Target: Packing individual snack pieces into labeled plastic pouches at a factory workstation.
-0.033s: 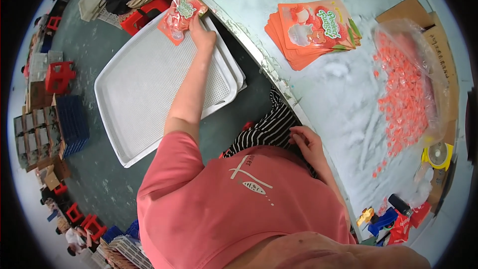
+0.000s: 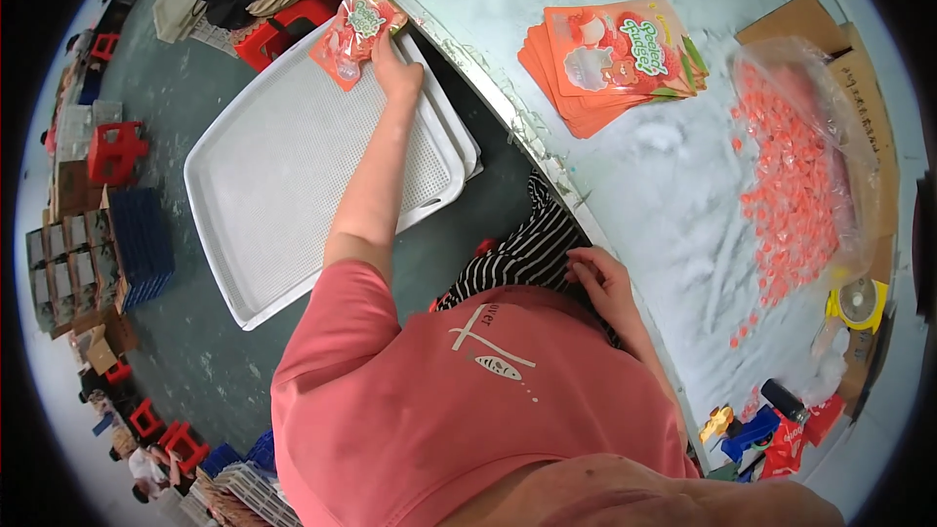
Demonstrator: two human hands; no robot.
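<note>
Left hand gripping an orange-pink pouch over the white tray's far end; right hand half-open, fingers loosely curled, beside the tabletop's edge.

Bright, whitish, fairly even light covers the scene, its source out of view. The tabletop is palest, with a soft, cloudy sheen, and the clear bag catches small glints. The floor reads darker, and deep shadow fills the gap between tabletop and tray. The pouch looks reasonably crisp. Fisheye distortion bows straight edges, black rounds off the corners, and the stools at lower left turn small and soft.
</note>
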